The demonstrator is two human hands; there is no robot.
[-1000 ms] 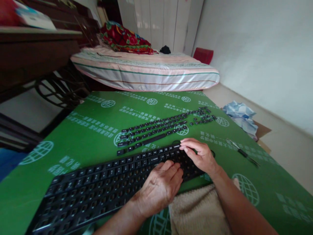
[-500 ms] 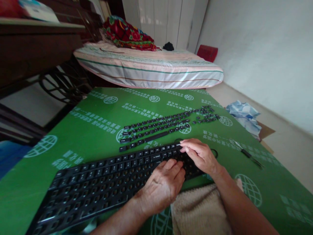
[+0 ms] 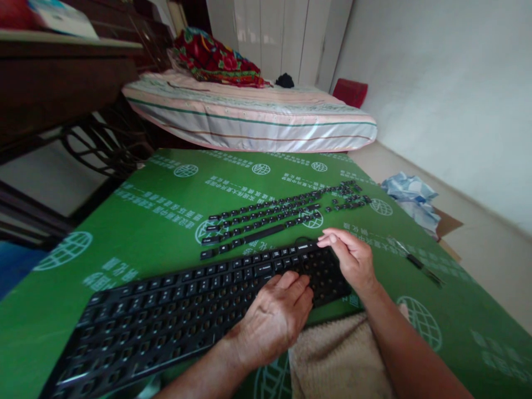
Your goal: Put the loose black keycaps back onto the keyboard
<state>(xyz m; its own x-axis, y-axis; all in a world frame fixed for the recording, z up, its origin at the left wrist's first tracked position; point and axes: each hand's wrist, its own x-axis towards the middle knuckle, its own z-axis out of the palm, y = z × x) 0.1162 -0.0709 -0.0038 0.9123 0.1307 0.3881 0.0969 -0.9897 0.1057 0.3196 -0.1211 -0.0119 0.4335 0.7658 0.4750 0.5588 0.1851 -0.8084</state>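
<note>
A black keyboard point(image 3: 166, 310) lies at a slant on the green board, its upper rows fitted with keycaps and its lower rows showing bare sockets. My left hand point(image 3: 276, 310) rests palm down across its right-middle part, fingers stretched over the keys and thumb hidden. At the keyboard's upper right corner is my right hand point(image 3: 351, 256), its fingers extended toward the top edge; no held thing shows in it. Beyond the keyboard, loose black keycaps point(image 3: 266, 235) are laid out in several rows, with a smaller cluster of keycaps point(image 3: 353, 202) at their right end.
Under everything is a green printed board point(image 3: 145, 216). A tool with a black handle point(image 3: 415, 261) lies at right. A brown cloth point(image 3: 332, 354) is below my hands. Behind the board stands a bed point(image 3: 249, 116); crumpled blue-white material point(image 3: 409, 194) lies on the floor.
My right hand has moved right and slightly up, off the keyboard's upper right keys, uncovering the bare sockets there. My left hand stays in nearly the same place.
</note>
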